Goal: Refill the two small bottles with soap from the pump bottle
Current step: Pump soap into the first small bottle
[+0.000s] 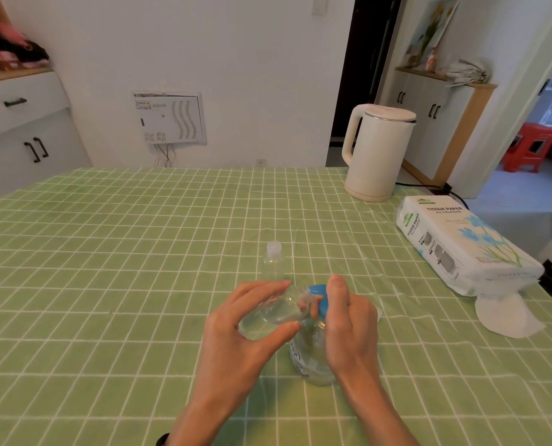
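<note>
My left hand [236, 336] grips a small clear bottle [273, 312], tilted with its mouth toward the blue pump head [319, 296] of the clear pump bottle [311, 358]. That pump bottle stands on the green checked tablecloth [107, 284]. My right hand [348, 320] rests over the pump head, thumb raised, fingers curled round it. A second small clear bottle [273, 262] with a clear cap stands upright just behind my hands. The nozzle and the small bottle's mouth are partly hidden by my fingers.
A white electric kettle [377, 152] stands at the back right with its cord trailing off the table. A pack of tissue paper [461, 246] lies at the right edge, with a loose tissue [506, 317] in front of it. White cabinets stand behind.
</note>
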Demonstrator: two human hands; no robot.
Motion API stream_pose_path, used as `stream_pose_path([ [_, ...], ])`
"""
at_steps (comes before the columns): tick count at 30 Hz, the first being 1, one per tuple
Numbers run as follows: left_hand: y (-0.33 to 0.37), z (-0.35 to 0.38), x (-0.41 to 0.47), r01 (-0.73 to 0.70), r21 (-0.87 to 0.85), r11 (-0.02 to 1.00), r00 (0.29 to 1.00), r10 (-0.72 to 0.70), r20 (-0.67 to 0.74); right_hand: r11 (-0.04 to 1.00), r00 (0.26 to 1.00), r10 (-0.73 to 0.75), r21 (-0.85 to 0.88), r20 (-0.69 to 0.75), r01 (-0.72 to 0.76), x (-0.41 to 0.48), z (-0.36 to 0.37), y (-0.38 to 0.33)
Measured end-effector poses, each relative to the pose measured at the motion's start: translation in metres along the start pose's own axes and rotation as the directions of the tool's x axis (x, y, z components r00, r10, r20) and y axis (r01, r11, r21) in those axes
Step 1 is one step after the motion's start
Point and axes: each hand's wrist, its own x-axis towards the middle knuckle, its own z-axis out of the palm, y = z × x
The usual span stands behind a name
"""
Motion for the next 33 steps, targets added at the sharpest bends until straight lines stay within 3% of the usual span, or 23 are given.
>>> stream_pose_path([
  [6,0.000,0.001,-0.003,0.001,0.002,1.000,1.000,-0.001,0.013,0.997,0.998,-0.070,-0.034,0.001,0.070,0.000,-0.002,-0.002],
  [11,0.002,0.001,-0.002,0.003,-0.012,1.000,1.000,-0.003,0.001,1.000,0.999,0.009,0.028,0.043,-0.010,0.000,-0.004,0.003],
  [18,0.004,-0.002,0.002,-0.016,-0.008,1.000,1.000,0.016,0.004,0.988,0.962,0.095,0.098,0.255,-0.123,0.017,-0.026,-0.013],
  [21,0.005,-0.002,0.002,-0.019,-0.012,1.000,1.000,0.019,0.010,0.993,0.966,0.120,-0.021,0.227,-0.118,0.042,-0.032,-0.041],
  [24,0.005,-0.002,0.002,-0.019,-0.007,1.000,1.000,0.020,0.010,0.978,0.974,0.062,-0.210,0.218,-0.016,0.062,-0.028,-0.064],
  [28,0.004,-0.001,0.001,-0.029,-0.009,1.000,1.000,0.029,0.007,0.874,0.963,0.025,-0.474,0.267,0.108,0.068,-0.016,-0.071],
  [33,0.004,-0.001,0.001,-0.034,-0.016,0.999,0.999,0.034,0.012,0.842,0.959,0.146,-0.540,0.241,0.008,0.069,-0.009,-0.061],
])
